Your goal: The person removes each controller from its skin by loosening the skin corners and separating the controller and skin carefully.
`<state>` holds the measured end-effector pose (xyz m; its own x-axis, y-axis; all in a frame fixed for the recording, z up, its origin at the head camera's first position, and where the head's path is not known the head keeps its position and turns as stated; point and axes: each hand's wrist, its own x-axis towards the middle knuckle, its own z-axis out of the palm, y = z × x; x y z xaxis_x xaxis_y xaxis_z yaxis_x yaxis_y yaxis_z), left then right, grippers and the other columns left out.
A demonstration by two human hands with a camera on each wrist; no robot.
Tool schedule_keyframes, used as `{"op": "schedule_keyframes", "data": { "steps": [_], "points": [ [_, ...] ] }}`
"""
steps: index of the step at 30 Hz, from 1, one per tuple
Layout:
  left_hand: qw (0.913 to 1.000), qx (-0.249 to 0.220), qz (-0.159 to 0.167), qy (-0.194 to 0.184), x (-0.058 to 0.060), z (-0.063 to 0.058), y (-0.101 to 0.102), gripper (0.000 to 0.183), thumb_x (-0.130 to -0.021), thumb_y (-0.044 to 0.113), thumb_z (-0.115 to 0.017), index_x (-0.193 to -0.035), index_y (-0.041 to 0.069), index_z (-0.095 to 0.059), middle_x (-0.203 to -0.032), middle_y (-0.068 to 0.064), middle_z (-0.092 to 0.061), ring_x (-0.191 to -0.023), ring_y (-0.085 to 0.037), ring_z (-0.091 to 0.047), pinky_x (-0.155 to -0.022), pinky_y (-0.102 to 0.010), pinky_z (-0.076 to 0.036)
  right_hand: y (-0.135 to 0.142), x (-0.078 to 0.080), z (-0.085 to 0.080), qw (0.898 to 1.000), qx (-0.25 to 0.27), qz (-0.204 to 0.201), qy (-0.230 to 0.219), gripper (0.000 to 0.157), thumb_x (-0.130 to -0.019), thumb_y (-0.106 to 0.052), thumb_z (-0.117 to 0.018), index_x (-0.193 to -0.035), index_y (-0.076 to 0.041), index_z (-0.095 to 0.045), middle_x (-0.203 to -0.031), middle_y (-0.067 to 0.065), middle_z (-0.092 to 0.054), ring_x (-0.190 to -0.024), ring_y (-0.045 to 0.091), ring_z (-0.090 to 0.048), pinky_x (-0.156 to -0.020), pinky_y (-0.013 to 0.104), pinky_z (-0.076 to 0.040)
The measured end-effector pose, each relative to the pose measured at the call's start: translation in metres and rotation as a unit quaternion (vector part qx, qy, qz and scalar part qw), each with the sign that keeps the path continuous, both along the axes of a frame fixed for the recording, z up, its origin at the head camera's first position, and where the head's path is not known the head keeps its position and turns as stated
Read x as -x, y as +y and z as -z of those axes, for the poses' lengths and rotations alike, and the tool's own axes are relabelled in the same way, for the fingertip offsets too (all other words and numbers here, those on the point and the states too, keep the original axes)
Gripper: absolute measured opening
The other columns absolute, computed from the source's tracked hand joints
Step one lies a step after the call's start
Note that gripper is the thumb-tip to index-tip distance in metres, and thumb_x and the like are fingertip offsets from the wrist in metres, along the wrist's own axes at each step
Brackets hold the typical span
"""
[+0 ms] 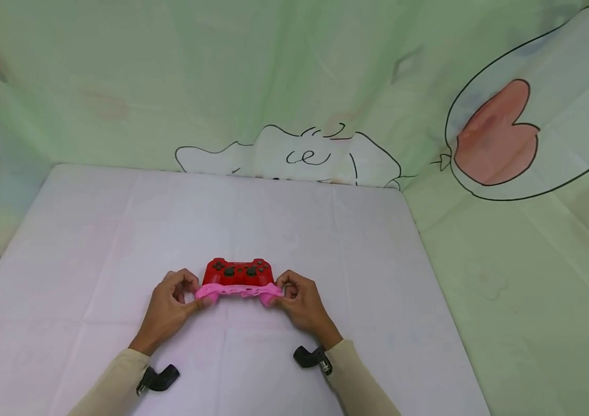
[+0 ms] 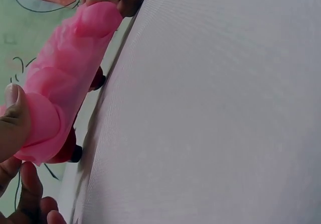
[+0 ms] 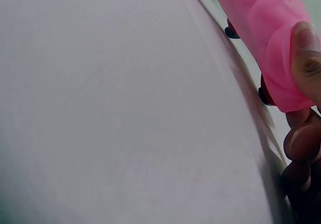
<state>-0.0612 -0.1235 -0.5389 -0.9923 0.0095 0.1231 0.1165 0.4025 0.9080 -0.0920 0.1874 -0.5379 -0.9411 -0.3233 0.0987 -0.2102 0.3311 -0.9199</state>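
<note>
A red game controller lies near the middle of the white table, its sticks and buttons facing up. Over its near side, grips included, sits a soft pink silicone cover. My left hand pinches the cover's left end between thumb and fingers; in the left wrist view the thumb presses on the pink surface. At the right end, my right hand pinches the cover the same way, its thumb against the pink in the right wrist view. The controller's upper half is bare red.
The table has a white cloth with fold creases. Behind it and to the right hangs a pale green curtain with cartoon drawings. Each sleeved wrist carries a small black camera.
</note>
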Motion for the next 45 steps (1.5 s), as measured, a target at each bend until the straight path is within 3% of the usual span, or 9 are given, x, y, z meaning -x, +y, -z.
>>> {"op": "schedule_keyframes", "data": {
  "steps": [3,13,25,31,38,42,45],
  "points": [
    [0.9997,0.019,-0.01,0.009,0.0,0.001,0.001,0.04,-0.069,0.044,-0.09,-0.087,0.029,-0.058,-0.082,0.0,-0.054,-0.072,-0.017,-0.047,-0.06,-0.024,-0.038,-0.001,0.0,0.0,1.0,-0.002,0.003,0.003,0.035,-0.074,-0.024,-0.087,-0.094,-0.014,-0.059,-0.057,0.002,-0.035,-0.051,0.005,-0.03,-0.045,0.02,-0.024],
    [0.9997,-0.001,-0.009,0.025,0.003,0.001,0.002,0.038,-0.07,0.038,-0.091,-0.085,0.027,-0.058,-0.071,-0.003,-0.051,-0.067,-0.015,-0.048,-0.059,-0.023,-0.037,-0.002,0.002,0.0,1.0,-0.016,0.024,0.007,0.033,-0.079,-0.035,-0.083,-0.095,-0.017,-0.06,-0.056,0.001,-0.037,-0.049,0.005,-0.031,-0.043,0.022,-0.025],
    [0.9987,0.033,-0.032,0.024,0.006,0.001,0.004,0.037,-0.071,0.045,-0.088,-0.082,0.028,-0.057,-0.064,0.004,-0.045,-0.061,-0.011,-0.045,-0.055,-0.023,-0.035,-0.006,0.002,0.0,0.997,-0.028,0.061,-0.024,0.032,-0.078,-0.026,-0.085,-0.097,-0.015,-0.061,-0.061,0.007,-0.042,-0.05,0.008,-0.036,-0.045,0.021,-0.026],
    [0.9989,0.045,-0.009,-0.008,0.008,-0.004,-0.003,0.035,-0.071,0.044,-0.089,-0.081,0.029,-0.059,-0.064,0.005,-0.051,-0.063,-0.011,-0.05,-0.058,-0.022,-0.038,-0.006,0.001,0.001,0.997,-0.023,0.065,-0.016,0.032,-0.077,-0.035,-0.086,-0.093,-0.02,-0.063,-0.057,0.003,-0.044,-0.049,0.009,-0.038,-0.042,0.023,-0.028],
    [0.9975,0.035,0.031,-0.053,0.01,-0.009,-0.008,0.032,-0.072,0.043,-0.088,-0.08,0.027,-0.062,-0.066,0.005,-0.055,-0.064,-0.012,-0.053,-0.059,-0.023,-0.041,-0.004,0.0,0.003,0.997,-0.027,0.067,-0.032,0.034,-0.075,-0.037,-0.086,-0.092,-0.019,-0.064,-0.057,0.002,-0.055,-0.046,0.015,-0.051,-0.041,0.027,-0.04],
    [0.9961,0.029,0.066,-0.052,0.011,-0.009,-0.005,0.026,-0.076,0.04,-0.086,-0.083,0.026,-0.065,-0.074,0.002,-0.059,-0.071,-0.014,-0.054,-0.063,-0.023,-0.043,-0.007,-0.001,0.002,0.997,-0.04,0.05,-0.034,0.025,-0.078,-0.031,-0.086,-0.093,-0.021,-0.068,-0.057,0.001,-0.058,-0.046,0.016,-0.054,-0.041,0.027,-0.041],
    [0.9958,0.034,0.074,-0.042,0.012,-0.008,-0.003,0.025,-0.078,0.039,-0.084,-0.085,0.024,-0.067,-0.08,0.0,-0.058,-0.077,-0.015,-0.052,-0.066,-0.023,-0.042,-0.01,0.0,0.001,0.997,-0.052,0.04,-0.028,0.02,-0.08,-0.029,-0.084,-0.094,-0.025,-0.071,-0.058,0.0,-0.058,-0.046,0.015,-0.053,-0.041,0.026,-0.039]
  ]
}}
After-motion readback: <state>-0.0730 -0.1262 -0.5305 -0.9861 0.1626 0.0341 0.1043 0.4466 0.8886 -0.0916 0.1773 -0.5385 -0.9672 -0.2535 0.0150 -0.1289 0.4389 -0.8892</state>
